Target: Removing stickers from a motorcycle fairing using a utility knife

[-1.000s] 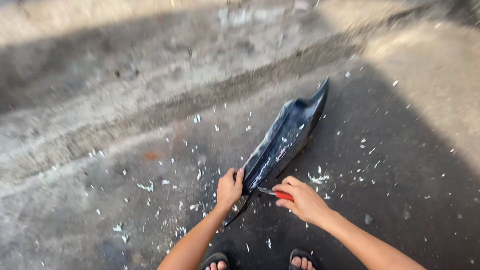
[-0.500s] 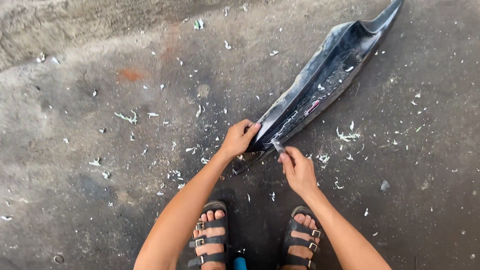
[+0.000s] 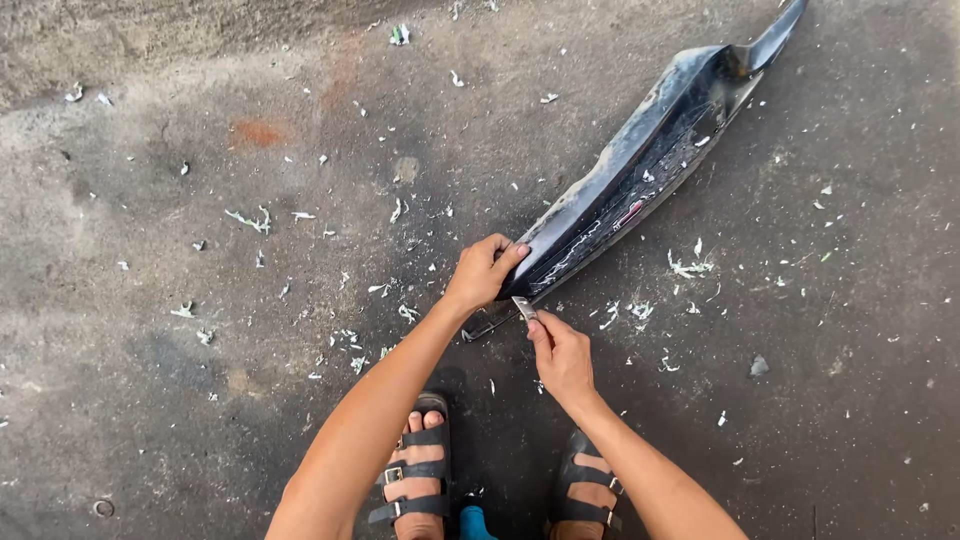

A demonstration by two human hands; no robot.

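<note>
A long black plastic panel (image 3: 650, 160) lies on the concrete ground, its pointed tip at the upper right and its narrow end toward me. My left hand (image 3: 482, 272) grips that near end. Just below it, my right hand (image 3: 562, 358) holds a small knife blade (image 3: 524, 307), whose tip meets the panel's lower edge.
Several small white and pale green shavings (image 3: 688, 266) are scattered across the grey concrete (image 3: 200, 400). My sandalled feet (image 3: 418, 470) stand below the hands, with a small blue object (image 3: 476, 522) between them. A small stone (image 3: 759, 366) lies at the right.
The view has tilted down and come closer, so my feet now show. Both hands stay at the panel's near end, the right one set slightly lower with the blade.
</note>
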